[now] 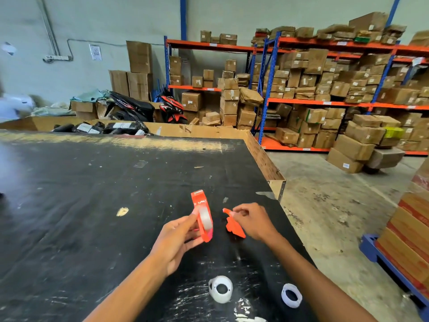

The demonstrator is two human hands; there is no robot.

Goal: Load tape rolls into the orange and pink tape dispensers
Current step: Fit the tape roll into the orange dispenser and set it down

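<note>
Pale green wall [92,24], orange-and-blue shelving [325,103] stacked with cardboard boxes [352,147], stained concrete floor [329,205]

The orange dispenser [201,214] stands on edge, tilted, with a clear tape roll [206,219] seated in it. Just to its right a loose orange piece [234,226] is above the black tabletop [92,194]. Two white rolls [220,288] [291,295] lie flat nearer, apart from each other.

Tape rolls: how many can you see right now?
3. One sits in the orange dispenser held by the left hand; two loose rolls lie on the table's near edge, one left, one right. Others may be out of view.
</note>
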